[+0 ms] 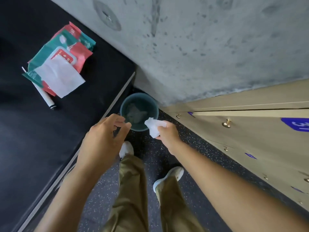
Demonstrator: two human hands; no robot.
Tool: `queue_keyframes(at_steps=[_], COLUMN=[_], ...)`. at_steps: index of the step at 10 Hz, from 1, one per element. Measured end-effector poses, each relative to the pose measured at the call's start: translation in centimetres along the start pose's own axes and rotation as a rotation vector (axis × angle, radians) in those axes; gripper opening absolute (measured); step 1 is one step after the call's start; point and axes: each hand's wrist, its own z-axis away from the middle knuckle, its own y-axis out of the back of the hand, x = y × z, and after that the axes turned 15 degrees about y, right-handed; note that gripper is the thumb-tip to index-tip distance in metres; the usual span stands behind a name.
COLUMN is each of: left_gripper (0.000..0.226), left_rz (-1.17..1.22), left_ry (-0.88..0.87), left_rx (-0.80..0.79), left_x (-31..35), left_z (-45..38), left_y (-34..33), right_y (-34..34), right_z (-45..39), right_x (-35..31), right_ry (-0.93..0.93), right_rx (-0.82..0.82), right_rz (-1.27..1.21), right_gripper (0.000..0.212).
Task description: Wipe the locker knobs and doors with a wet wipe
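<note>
My right hand (167, 134) grips a crumpled white wet wipe (153, 127) just over the near rim of a dark teal bin (139, 99) on the floor. Used wipes lie inside the bin. My left hand (107, 131) hovers at the bin's left edge, fingers loosely curled and holding nothing. Beige locker doors (250, 136) with brass knobs (226, 123) and blue number labels (296, 123) run along the right side. A red and green wet wipe pack (70, 46) lies on the black bench at the left, with a white wipe (60, 77) sticking out of it.
A black padded bench (41, 139) fills the left side, with a white marker pen (45, 96) beside the pack. A grey concrete wall (200, 39) stands behind the bin. My legs and white shoes stand on the speckled dark floor (192, 148) between bench and lockers.
</note>
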Motion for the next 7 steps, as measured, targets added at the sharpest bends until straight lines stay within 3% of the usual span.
queue_keyframes(at_steps=[3, 4, 5, 7], left_gripper=[0.024, 0.023, 0.02, 0.027], left_rz=[0.009, 0.004, 0.007, 0.003], left_ry=[0.005, -0.009, -0.005, 0.004], left_rx=[-0.023, -0.022, -0.035, -0.03], left_x=[-2.2, -2.2, -2.1, -1.2], left_z=[-2.4, -2.7, -3.0, -3.1], left_y=[-0.8, -0.8, -0.6, -0.3], right_y=[-3.3, -3.6, -3.8, -3.2], right_z=[-5.6, -6.5, -7.4, -8.5], right_x=[2.7, 2.8, 3.4, 4.7], right_ry=[0.008, 0.036, 0.069, 0.079], right_rx=[-0.034, -0.04, -0.068, -0.069], right_rz=[0.031, 0.093, 0.126, 0.083], right_gripper=[0.018, 0.03, 0.022, 0.033])
